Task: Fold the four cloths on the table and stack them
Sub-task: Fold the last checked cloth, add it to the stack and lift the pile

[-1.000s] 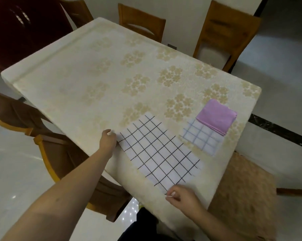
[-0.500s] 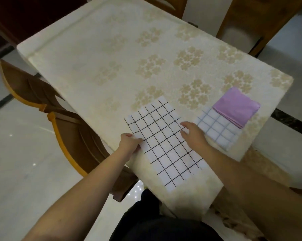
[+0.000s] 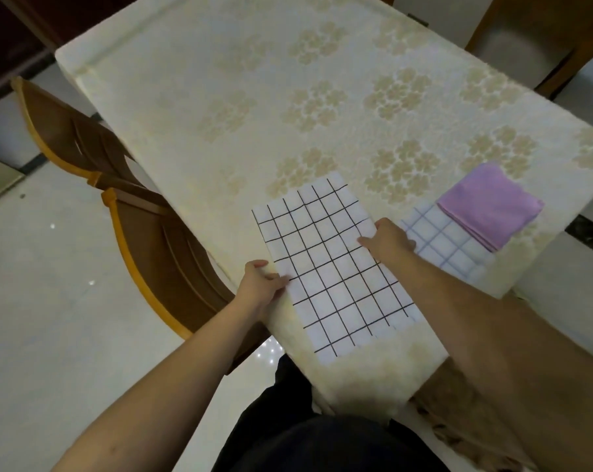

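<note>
A white cloth with a black grid [image 3: 332,267] lies flat as a long rectangle near the table's front edge. My left hand [image 3: 262,286] pinches its left long edge around the middle. My right hand [image 3: 389,241] grips the opposite long edge. To the right, a folded white cloth with a faint blue grid [image 3: 441,245] lies on the table. A folded purple cloth [image 3: 489,206] sits on its far half.
The table [image 3: 254,97] has a cream cover with a gold flower pattern. Two wooden chairs [image 3: 159,240] stand at its left side, another chair [image 3: 540,39] at the far right. A woven seat [image 3: 458,427] is at the near right corner.
My right hand moved from the cloth's near corner up to its right edge. My left hand slid from the far-left corner down the left edge. The camera view tilted downward.
</note>
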{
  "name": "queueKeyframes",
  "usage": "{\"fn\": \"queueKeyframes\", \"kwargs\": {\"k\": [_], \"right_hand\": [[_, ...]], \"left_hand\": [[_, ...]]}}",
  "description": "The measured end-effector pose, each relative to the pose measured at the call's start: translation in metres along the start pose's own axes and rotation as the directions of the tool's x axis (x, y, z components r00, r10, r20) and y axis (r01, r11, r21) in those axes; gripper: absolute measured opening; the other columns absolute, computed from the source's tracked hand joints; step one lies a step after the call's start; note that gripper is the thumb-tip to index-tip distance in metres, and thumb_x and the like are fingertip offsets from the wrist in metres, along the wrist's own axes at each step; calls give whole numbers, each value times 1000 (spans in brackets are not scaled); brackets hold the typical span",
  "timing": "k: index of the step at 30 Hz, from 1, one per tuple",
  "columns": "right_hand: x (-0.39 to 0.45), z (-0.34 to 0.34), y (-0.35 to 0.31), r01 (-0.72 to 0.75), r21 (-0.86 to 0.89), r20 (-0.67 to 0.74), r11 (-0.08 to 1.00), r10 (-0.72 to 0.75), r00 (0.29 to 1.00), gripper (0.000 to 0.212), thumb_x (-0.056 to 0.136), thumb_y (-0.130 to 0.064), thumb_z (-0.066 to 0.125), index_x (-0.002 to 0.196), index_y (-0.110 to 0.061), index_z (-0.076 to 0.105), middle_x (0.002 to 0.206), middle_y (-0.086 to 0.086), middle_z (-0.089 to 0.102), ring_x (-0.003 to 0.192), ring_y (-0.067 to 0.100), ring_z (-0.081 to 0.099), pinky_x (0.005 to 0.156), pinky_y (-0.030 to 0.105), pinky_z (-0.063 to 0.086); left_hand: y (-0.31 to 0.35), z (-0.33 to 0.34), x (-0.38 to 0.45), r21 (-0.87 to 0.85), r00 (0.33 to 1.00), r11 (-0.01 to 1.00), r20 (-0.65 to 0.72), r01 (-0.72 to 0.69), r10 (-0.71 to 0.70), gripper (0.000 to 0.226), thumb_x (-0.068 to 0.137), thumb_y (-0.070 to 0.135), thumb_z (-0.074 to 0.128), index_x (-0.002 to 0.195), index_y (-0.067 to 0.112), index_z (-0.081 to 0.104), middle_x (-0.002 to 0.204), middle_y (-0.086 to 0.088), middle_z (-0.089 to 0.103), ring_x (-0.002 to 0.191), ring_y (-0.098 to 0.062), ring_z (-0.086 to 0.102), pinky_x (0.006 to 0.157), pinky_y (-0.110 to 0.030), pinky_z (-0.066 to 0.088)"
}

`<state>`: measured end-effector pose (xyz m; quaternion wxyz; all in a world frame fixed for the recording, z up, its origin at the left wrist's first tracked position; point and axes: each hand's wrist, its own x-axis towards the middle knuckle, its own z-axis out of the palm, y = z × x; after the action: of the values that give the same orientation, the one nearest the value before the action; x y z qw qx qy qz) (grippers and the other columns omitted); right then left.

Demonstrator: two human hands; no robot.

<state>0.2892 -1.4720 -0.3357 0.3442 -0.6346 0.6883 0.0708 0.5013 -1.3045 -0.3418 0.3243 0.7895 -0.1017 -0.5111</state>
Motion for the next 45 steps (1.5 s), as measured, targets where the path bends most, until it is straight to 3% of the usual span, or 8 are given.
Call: {"fn": "queueKeyframes", "kwargs": {"k": [9, 14, 18, 23, 27, 33, 42, 45], "right_hand": [[-19, -12, 27, 152, 404, 23, 902, -177, 984, 34, 88, -37, 65, 100, -6, 57, 87, 1, 57, 94, 22, 54, 82, 32, 42], [-42, -24, 36, 99, 663, 15, 742, -146, 989, 39, 87, -25, 68, 119, -6, 57, 112, 4, 60, 101, 17, 58, 82, 26, 45], [-55, -33, 41, 94, 792, -12, 603, -138, 990, 51, 86, -21, 70, 132, -22, 49, 108, 4, 61, 99, 15, 60, 78, 24, 45], [-64, -50, 49, 265, 705, -118, 658, -259, 959, 33, 85, -18, 70, 117, -25, 65, 114, -2, 64, 111, 11, 57, 89, 21, 43], [-72, -66, 47, 368, 543, -230, 755, -288, 930, 28, 83, -22, 72, 110, -26, 68, 86, -15, 58, 87, 7, 56, 71, 18, 42], [-85, -86, 40, 495, 410, -405, 766, -333, 851, 14, 82, -20, 74, 95, -20, 68, 89, -11, 64, 86, 2, 55, 72, 9, 38], [-90, -111, 51, 560, 388, -442, 732, -386, 810, 15, 79, -23, 76, 81, -23, 62, 116, -2, 62, 113, 15, 55, 97, 32, 43], [-98, -119, 51, 504, 561, -364, 657, -352, 863, 14, 83, -18, 72, 80, -18, 59, 93, 3, 69, 87, 10, 64, 82, 29, 49]], "left_hand": [[12, -3, 0, -34, 989, 991, -71, -133, 130, 43, 86, 16, 70, 121, 26, 47, 88, -1, 72, 91, -15, 66, 95, -40, 51], [31, -6, -12, -236, 988, 960, -6, -152, 155, 37, 93, 6, 57, 123, 25, 46, 81, -1, 61, 86, -16, 68, 72, -24, 53], [41, -9, -16, -259, 964, 936, 52, -241, 262, 32, 93, 7, 58, 120, 23, 54, 87, -5, 67, 94, -22, 68, 79, -28, 54], [60, -18, -23, -34, 864, 875, 148, -483, 482, 27, 80, 12, 77, 102, 27, 73, 81, 5, 57, 80, -11, 58, 84, -27, 50], [80, -21, -31, 226, 787, 754, 193, -617, 586, 31, 80, 10, 75, 106, 26, 72, 80, 7, 57, 76, -7, 58, 84, -25, 50], [103, -11, -42, 396, 651, 551, 185, -735, 736, 27, 82, 6, 71, 103, 22, 72, 98, 0, 64, 82, -8, 60, 83, -26, 52], [131, -9, -57, 294, 619, 561, 160, -774, 769, 9, 87, 26, 70, 92, 19, 71, 109, 7, 61, 98, -5, 57, 83, -18, 42], [142, -7, -73, 45, 671, 680, 218, -732, 708, 7, 92, 22, 63, 90, 16, 65, 92, 7, 66, 80, 1, 58, 73, -16, 41]]}}
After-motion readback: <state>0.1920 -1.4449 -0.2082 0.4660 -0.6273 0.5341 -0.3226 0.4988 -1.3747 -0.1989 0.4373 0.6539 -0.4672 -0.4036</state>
